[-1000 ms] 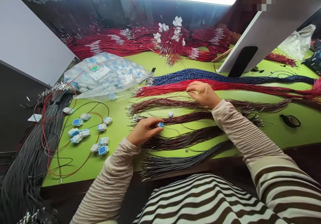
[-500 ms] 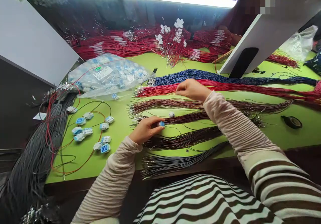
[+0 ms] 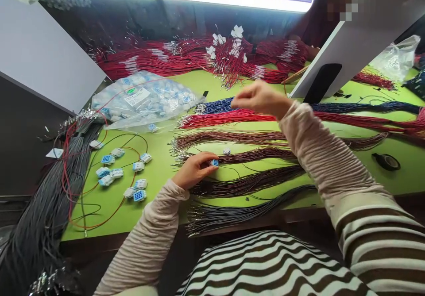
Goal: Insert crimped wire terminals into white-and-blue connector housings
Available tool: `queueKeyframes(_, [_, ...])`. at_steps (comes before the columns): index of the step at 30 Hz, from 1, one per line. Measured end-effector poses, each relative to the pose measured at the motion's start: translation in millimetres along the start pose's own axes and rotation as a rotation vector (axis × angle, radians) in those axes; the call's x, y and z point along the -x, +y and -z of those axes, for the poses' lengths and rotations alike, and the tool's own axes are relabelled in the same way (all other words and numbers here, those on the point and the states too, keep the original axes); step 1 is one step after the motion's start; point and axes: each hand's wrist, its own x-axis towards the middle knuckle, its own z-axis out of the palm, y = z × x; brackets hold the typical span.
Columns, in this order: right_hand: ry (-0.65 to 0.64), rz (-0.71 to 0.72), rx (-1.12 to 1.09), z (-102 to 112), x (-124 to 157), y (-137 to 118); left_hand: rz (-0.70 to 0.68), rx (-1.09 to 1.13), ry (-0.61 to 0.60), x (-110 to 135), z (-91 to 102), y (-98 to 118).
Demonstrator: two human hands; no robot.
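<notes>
Between the thumb and fingers of my left hand [image 3: 195, 170] is a small blue-and-white connector housing [image 3: 214, 163], its grid of holes facing right. My right hand [image 3: 260, 99] hovers over the bundle of blue wires [image 3: 217, 106], fingers pinched and slightly blurred; whatever they hold is too small to make out. Below it runs a bundle of red wires [image 3: 206, 118]. Brown wires [image 3: 199, 140] lie nearer me, then dark brown wires [image 3: 245, 181] and grey wires [image 3: 232, 214]. A loose white connector [image 3: 226, 151] sits just beyond my left hand.
Several connectors [image 3: 107, 159] lie among looped wires on the left. Behind them rests a clear bag of connectors [image 3: 146, 99]. Grey cables [image 3: 43, 198] hang over the left edge. Red wires [image 3: 159, 59] line the back; black tape [image 3: 386, 161] lies right, near a white post [image 3: 352, 44].
My right hand has lifted and moved away from me, from over the red wires to over the blue ones. My left hand keeps its hold on the connector in nearly the same place.
</notes>
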Motion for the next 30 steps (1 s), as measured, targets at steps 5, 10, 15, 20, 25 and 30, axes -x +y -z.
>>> queueKeyframes(5, [0.492, 0.032, -0.109, 18.0, 3.7, 6.2, 0.011, 0.039, 0.006, 0.0, -0.2, 1.5])
queueKeyframes(10, [0.73, 0.156, -0.149, 6.4, 15.3, 11.2, 0.044, 0.182, -0.037, -0.5, -3.1, 5.4])
queueKeyframes(15, [0.096, 0.256, -0.074, -48.8, 50.3, -3.6, 0.014, 0.537, -0.058, 0.3, -3.6, 14.8])
queueKeyframes(20, [-0.195, 0.264, 0.292, -83.9, 86.0, 15.6, -0.015, 0.764, -0.029, -0.1, -6.2, 17.8])
queueKeyframes(25, [-0.329, 0.195, 0.525, -100.1, 57.4, 40.3, 0.005, 0.624, 0.047, -4.0, -9.9, 12.6])
queueKeyframes(30, [-0.456, 0.271, 0.491, -98.4, 27.7, 44.6, 0.0, 0.461, 0.078, -5.9, -6.9, 8.0])
